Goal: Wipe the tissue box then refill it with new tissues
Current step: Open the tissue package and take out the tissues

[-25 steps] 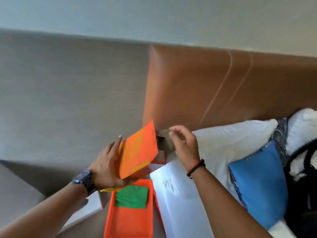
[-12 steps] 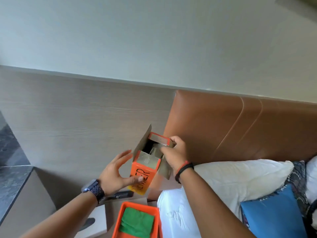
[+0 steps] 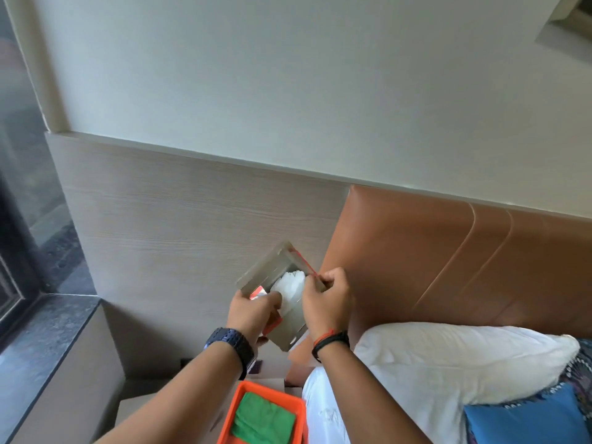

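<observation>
I hold an orange cardboard tissue box [image 3: 272, 267] up in front of the wood wall panel, its end flaps folded open and the grey inside showing. White tissues [image 3: 290, 285] fill the open end. My left hand [image 3: 253, 310] grips the box's lower left side, with the thumb against the tissues. My right hand [image 3: 326, 302] pinches the right-hand flap at the open end. A green cloth [image 3: 264, 426] lies folded in an orange tray [image 3: 240, 408] below my arms.
A brown padded headboard [image 3: 448, 267] stands to the right, with a white pillow [image 3: 448, 363] and a blue pillow [image 3: 525, 418] on the bed. A bedside unit [image 3: 134, 408] sits under the tray. A dark stone window sill [image 3: 38, 341] runs along the left.
The box has turned so that its open end faces me and white tissues now show inside. My left hand has closed on the box. The view has tilted upward.
</observation>
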Action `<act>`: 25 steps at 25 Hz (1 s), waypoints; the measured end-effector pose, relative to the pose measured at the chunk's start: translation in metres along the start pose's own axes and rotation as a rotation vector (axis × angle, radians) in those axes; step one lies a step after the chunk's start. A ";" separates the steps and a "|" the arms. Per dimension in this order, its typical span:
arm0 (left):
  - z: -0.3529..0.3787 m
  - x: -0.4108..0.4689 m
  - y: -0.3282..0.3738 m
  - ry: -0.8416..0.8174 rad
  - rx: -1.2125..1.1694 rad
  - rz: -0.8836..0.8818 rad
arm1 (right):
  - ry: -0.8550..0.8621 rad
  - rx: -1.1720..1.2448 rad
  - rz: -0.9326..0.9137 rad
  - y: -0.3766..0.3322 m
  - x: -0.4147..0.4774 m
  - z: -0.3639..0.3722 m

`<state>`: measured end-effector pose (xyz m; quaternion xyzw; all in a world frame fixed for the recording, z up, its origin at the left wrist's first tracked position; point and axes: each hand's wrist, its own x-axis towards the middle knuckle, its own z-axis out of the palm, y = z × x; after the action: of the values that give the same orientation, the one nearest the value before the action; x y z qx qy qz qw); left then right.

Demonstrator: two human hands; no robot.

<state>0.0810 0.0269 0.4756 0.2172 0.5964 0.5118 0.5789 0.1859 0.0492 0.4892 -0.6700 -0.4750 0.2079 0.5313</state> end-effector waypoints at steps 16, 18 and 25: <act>-0.030 0.035 -0.002 0.212 0.829 0.533 | 0.024 -0.381 -0.130 0.024 -0.005 -0.009; -0.026 0.035 -0.001 0.236 0.855 0.534 | 0.156 -0.575 -0.387 0.028 -0.004 -0.011; -0.016 0.028 0.000 0.190 0.989 0.642 | -0.569 -0.687 -0.968 0.029 0.003 -0.015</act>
<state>0.0595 0.0448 0.4598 0.5837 0.7177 0.3399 0.1694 0.2110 0.0443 0.4682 -0.4310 -0.8840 -0.0490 0.1742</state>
